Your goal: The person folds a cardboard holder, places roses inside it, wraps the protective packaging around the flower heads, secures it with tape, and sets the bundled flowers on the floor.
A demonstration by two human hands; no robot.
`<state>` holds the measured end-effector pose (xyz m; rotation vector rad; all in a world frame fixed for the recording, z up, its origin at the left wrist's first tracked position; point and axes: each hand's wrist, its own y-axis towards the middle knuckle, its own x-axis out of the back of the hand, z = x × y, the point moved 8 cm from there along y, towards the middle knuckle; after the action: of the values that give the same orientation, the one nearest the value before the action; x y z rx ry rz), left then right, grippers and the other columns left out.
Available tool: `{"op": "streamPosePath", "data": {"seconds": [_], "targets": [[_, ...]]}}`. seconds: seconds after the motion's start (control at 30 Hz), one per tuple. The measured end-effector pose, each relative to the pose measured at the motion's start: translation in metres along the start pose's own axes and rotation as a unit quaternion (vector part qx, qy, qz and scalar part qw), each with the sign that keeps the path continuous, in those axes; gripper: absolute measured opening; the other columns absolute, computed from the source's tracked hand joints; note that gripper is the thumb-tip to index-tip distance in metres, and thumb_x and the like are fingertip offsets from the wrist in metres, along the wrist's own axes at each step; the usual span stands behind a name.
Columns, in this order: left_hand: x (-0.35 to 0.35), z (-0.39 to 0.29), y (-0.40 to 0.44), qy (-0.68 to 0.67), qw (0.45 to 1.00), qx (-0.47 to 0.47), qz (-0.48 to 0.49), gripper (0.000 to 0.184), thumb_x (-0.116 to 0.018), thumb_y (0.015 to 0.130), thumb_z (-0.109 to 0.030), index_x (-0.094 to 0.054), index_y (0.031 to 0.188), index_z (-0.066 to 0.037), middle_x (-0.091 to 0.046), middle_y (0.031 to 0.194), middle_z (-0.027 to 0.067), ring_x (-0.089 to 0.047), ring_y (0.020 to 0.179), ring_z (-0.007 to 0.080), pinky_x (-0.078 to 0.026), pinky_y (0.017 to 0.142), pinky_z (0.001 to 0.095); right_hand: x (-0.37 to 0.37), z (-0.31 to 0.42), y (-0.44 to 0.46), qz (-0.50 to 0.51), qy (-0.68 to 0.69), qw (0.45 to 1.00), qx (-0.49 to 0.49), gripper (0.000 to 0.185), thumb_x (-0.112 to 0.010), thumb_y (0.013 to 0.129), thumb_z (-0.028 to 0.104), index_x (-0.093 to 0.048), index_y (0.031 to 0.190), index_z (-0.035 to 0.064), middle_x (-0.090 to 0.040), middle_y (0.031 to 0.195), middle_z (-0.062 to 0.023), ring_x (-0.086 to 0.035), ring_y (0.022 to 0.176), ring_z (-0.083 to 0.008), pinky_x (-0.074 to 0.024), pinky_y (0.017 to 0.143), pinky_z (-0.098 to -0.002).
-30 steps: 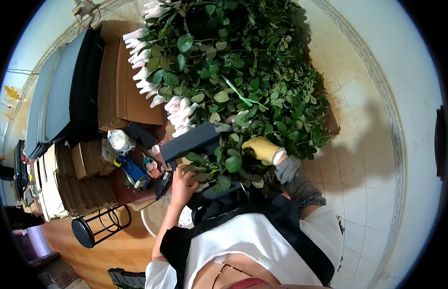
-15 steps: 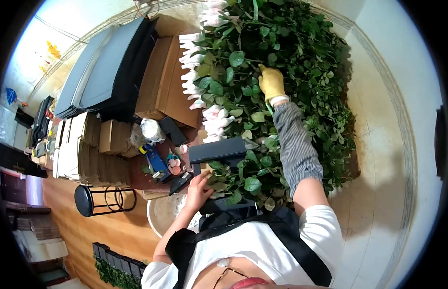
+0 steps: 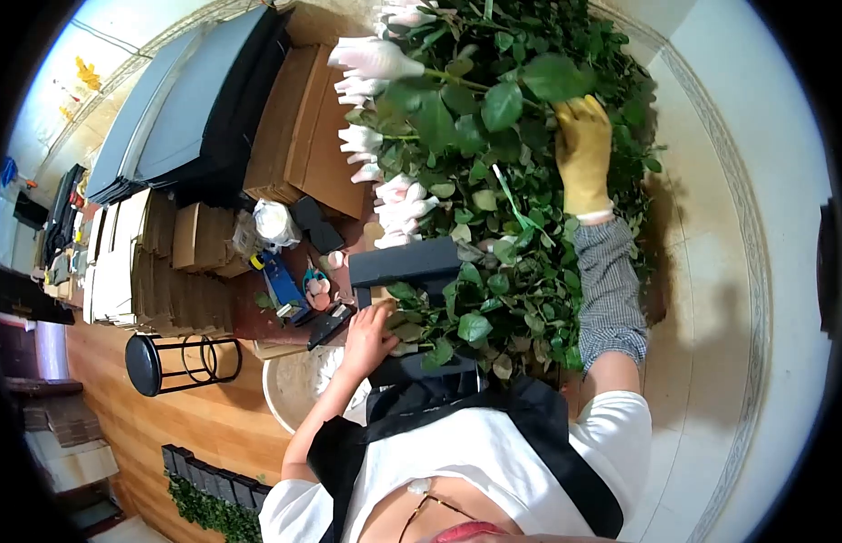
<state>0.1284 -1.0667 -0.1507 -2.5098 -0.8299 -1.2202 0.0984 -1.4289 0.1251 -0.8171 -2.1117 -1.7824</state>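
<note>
A rose [image 3: 380, 61] with a pale pink, sleeved-looking head and long leafy stem is raised above the pile. My right hand [image 3: 584, 154], in a yellow glove and grey striped sleeve, closes around its stem at the right end. Beneath it lies a large heap of leafy roses [image 3: 530, 195], their pale heads lined up on the left. My bare left hand [image 3: 370, 337] rests at the left side of a smaller rose bunch [image 3: 475, 326], thumb apart from the fingers, beside a black box-like holder [image 3: 405, 262]. Leaves partly hide what its fingertips touch.
Left of the flowers are a blue stapler-like tool [image 3: 283, 288], scissors [image 3: 312, 279] and a plastic-wrapped white roll [image 3: 274, 223]. Cardboard stacks [image 3: 131, 262] and grey-black sheets [image 3: 195, 109] stand beyond. A black stool [image 3: 145, 365] and white bucket [image 3: 281, 398] are lower left.
My right hand has moved right and slightly up, lifting a rose out of the heap. My left hand stays by the smaller bunch. The view has shifted slightly.
</note>
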Motion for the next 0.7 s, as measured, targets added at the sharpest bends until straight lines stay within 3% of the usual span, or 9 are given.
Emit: {"op": "streamPosePath", "data": {"seconds": [0.07,0.13,0.2,0.27,0.3,0.37,0.53,0.63,0.7], "targets": [[-0.008,0.008,-0.003,0.013,1.0,0.001,-0.003,0.068,-0.076,0.065,-0.009,-0.054,0.13,-0.008,-0.056,0.123,0.0155,-0.055,0.114,0.0373,-0.044,0.095,0.0455,0.038,0.023,0.001,0.012,0.137,0.99,-0.002,0.05,-0.059,0.068,-0.014,-0.063,0.114,0.0029,-0.067,0.102,-0.0176,-0.065,0.1,-0.0374,-0.0526,0.093,-0.0425],[0.002,-0.001,-0.001,0.045,0.997,-0.029,-0.06,0.067,-0.077,0.065,-0.01,-0.056,0.128,-0.008,-0.055,0.123,0.0147,-0.053,0.116,0.0365,-0.043,0.096,0.0466,0.034,0.039,-0.023,0.104,0.235,0.965,-0.048,0.038,-0.06,0.073,-0.013,-0.068,0.105,0.006,-0.07,0.102,-0.0145,-0.067,0.093,-0.03,-0.0545,0.086,-0.0381],[0.005,-0.004,0.001,0.06,0.997,-0.017,-0.04,0.069,-0.079,0.064,-0.013,-0.056,0.129,-0.006,-0.056,0.123,0.0149,-0.054,0.115,0.0359,-0.041,0.098,0.0462,0.017,0.056,-0.065,0.224,0.304,0.919,-0.118,0.027,-0.061,0.081,-0.008,-0.072,0.098,0.0096,-0.072,0.097,-0.0116,-0.068,0.085,-0.025,-0.0555,0.08,-0.035],[-0.006,0.007,0.0,0.068,0.997,-0.008,-0.019,0.069,-0.08,0.065,-0.016,-0.056,0.129,-0.003,-0.059,0.117,0.0156,-0.056,0.113,0.0352,-0.041,0.099,0.0463,-0.017,0.071,-0.139,0.376,0.301,0.851,-0.211,0.016,-0.063,0.091,0.002,-0.074,0.094,0.0135,-0.071,0.085,-0.0086,-0.067,0.075,-0.0231,-0.0555,0.076,-0.0335],[0.0,-0.002,-0.001,0.102,0.993,-0.031,-0.044,0.069,-0.08,0.067,-0.018,-0.056,0.13,-0.001,-0.061,0.115,0.0155,-0.058,0.109,0.0348,-0.042,0.099,0.0462,-0.027,0.093,-0.17,0.465,0.132,0.869,-0.108,0.012,-0.064,0.092,0.013,-0.075,0.09,0.0169,-0.067,0.076,-0.0062,-0.065,0.072,-0.0222,-0.0548,0.071,-0.0361],[-0.004,0.0,-0.002,0.12,0.992,-0.025,-0.026,0.069,-0.08,0.07,-0.02,-0.056,0.131,0.001,-0.061,0.117,0.0143,-0.061,0.107,0.0326,-0.043,0.098,0.044,-0.046,0.109,-0.244,0.434,0.064,0.898,-0.019,0.011,-0.065,0.094,0.017,-0.075,0.09,0.0144,-0.065,0.069,-0.0028,-0.063,0.066,-0.0184,-0.0533,0.062,-0.0347],[0.004,-0.018,0.005,0.177,0.981,-0.075,-0.001,0.07,-0.082,0.067,-0.024,-0.059,0.129,-0.001,-0.061,0.122,0.0115,-0.055,0.117,0.0304,-0.042,0.1,0.0442,-0.048,0.131,-0.278,0.537,-0.057,0.838,-0.076,0.017,-0.06,0.096,0.017,-0.076,0.093,0.0186,-0.069,0.072,-0.0004,-0.069,0.07,-0.0221,-0.0527,0.061,-0.0352],[0.01,-0.023,0.019,0.144,0.985,-0.098,0.006,0.061,-0.084,0.06,-0.018,-0.064,0.116,-0.004,-0.051,0.133,0.0187,-0.046,0.127,0.0394,-0.04,0.106,0.0503,-0.043,0.136,-0.294,0.488,0.026,0.865,-0.116,0.024,-0.065,0.085,0.009,-0.073,0.106,0.0195,-0.069,0.083,-0.0023,-0.069,0.084,-0.0224,-0.052,0.069,-0.0368],[0.01,-0.017,0.022,0.117,0.987,-0.111,0.003,0.06,-0.083,0.058,-0.016,-0.063,0.113,-0.004,-0.047,0.136,0.0216,-0.045,0.126,0.0437,-0.04,0.105,0.052,-0.043,0.131,-0.305,0.466,0.059,0.872,-0.139,0.03,-0.065,0.083,0.007,-0.073,0.109,0.0193,-0.068,0.081,-0.0034,-0.067,0.081,-0.0257,-0.052,0.068,-0.0396]]}}
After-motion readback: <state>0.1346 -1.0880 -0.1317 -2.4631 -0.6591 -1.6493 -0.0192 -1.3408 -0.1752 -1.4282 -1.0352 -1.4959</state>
